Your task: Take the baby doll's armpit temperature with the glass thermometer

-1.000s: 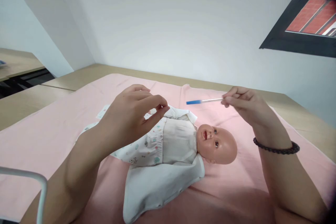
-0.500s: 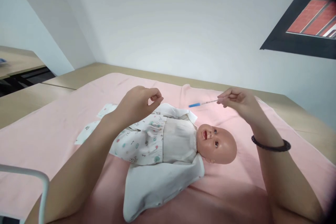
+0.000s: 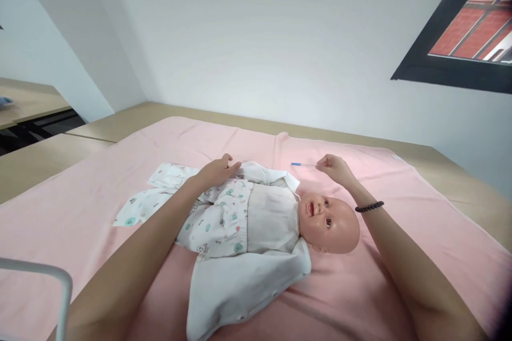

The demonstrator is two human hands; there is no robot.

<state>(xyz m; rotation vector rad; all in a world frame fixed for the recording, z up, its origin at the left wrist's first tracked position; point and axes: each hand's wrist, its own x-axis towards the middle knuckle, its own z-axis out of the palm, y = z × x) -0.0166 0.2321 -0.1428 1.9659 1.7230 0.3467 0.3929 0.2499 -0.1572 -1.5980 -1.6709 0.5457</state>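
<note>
The thin stick (image 3: 296,164) runs nearly level, blue end pointing left, its pale end pinched in the right hand (image 3: 334,167) beyond the face-up doll (image 3: 272,216), whose head points right. The left hand (image 3: 217,171), loosely bent and released, is over the patterned trousers (image 3: 224,221).

Soft indoor light, bright wall (image 3: 260,80), darkened right corners

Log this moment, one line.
doll: on pink cloth | right hand: holds blue-ended stick | left hand: by trousers, contact unclear
</note>
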